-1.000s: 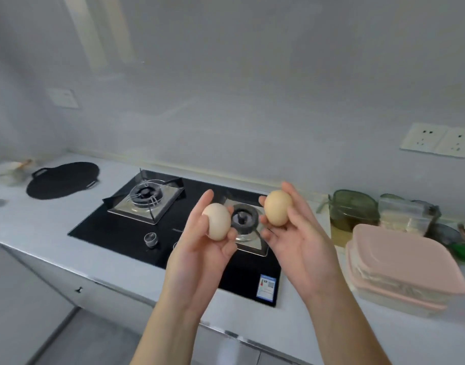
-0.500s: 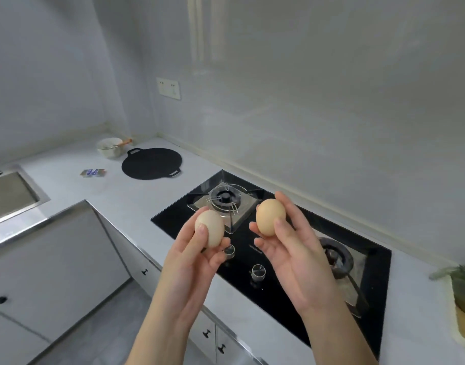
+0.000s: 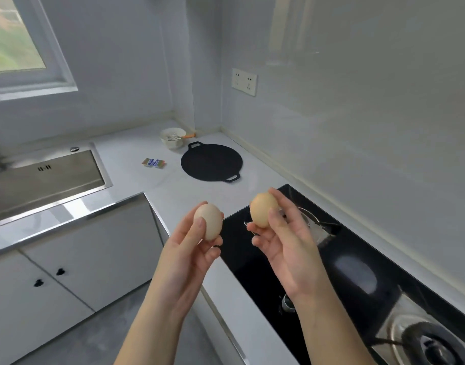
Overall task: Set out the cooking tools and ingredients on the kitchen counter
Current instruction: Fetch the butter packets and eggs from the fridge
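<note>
Left hand (image 3: 191,248) pinches pale egg (image 3: 209,221) between thumb and curled fingers; right hand (image 3: 286,246) holds tan egg (image 3: 263,209) the same way, both eggs raised in the air over the counter (image 3: 136,185) edge by the hob (image 3: 331,259). Further back on counter: black pan (image 3: 211,162), bowl (image 3: 172,138) in the corner, small packet (image 3: 153,163), sink (image 3: 41,180) at left.
</note>
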Available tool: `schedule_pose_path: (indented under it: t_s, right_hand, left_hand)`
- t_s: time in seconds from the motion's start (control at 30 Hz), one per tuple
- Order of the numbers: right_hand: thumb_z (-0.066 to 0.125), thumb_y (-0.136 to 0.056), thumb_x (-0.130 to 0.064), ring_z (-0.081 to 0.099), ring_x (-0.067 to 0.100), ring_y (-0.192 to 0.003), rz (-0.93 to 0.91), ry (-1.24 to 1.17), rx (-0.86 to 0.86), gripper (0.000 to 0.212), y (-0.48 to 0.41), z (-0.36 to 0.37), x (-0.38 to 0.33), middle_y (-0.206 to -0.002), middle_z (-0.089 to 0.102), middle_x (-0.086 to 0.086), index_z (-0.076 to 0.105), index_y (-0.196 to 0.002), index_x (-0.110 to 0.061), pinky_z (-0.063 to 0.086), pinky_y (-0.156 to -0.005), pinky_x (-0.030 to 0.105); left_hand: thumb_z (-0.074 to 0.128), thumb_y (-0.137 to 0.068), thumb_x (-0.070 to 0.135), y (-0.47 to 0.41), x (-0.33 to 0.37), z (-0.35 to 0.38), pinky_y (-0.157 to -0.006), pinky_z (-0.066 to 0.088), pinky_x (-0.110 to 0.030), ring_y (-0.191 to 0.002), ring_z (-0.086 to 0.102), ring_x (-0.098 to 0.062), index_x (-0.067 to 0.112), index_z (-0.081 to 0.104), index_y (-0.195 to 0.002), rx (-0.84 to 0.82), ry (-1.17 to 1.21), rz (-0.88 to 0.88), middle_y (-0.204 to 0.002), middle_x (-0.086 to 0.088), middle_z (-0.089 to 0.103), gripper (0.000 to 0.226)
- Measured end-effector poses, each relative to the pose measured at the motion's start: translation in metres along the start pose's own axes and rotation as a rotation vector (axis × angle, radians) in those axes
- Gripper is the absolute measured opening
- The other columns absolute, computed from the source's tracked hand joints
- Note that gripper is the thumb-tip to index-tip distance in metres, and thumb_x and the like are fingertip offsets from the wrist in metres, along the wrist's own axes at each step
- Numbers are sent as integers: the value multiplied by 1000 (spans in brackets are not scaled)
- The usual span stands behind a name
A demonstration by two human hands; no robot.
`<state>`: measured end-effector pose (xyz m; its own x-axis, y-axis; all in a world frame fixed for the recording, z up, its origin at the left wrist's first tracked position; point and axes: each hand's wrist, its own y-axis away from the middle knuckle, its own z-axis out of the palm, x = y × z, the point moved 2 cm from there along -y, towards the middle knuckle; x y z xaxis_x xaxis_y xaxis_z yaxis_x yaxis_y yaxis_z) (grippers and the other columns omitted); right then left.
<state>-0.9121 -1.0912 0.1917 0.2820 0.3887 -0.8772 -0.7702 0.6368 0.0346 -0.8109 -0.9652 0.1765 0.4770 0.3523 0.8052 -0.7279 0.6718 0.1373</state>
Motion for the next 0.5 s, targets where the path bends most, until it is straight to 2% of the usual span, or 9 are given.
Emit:
schedule_pose_path:
  t_s: [0.13, 0.33, 0.5]
  right_hand:
    - [63, -78, -13, 68, 19, -83, -4, -10, -11, 49, -55, 43, 26, -96, 70, 3, 57, -126, -24, 55, -65, 24]
    - [68, -75, -14, 70, 20, -89, -41, 34, 49, 57, -123, 109, 54, -112, 68, 6, 55, -129, -27, 54, -70, 23]
    - [69, -75, -19, 71, 23, -91, -29, 108, 56, 57, -165, 142, 75, -115, 67, 5, 54, -129, -27, 54, -71, 25]
  left_hand:
    - [56, -86, 22, -55, 32, -43, -53, 48, -19, -66, 58, -14, 15, 60, -126, 2, -4, 12, -111, -11, 67, 41]
    - [57, -86, 19, -131, 93, -99, -58, 49, -20, -73, 58, -14, 18, 61, -125, -72, -95, 1, -117, -14, 64, 39]
    - [61, -82, 17, -179, 115, -129, -62, 51, -21, -77, 59, -15, 23, 61, -125, -72, -166, -16, -120, -17, 64, 43]
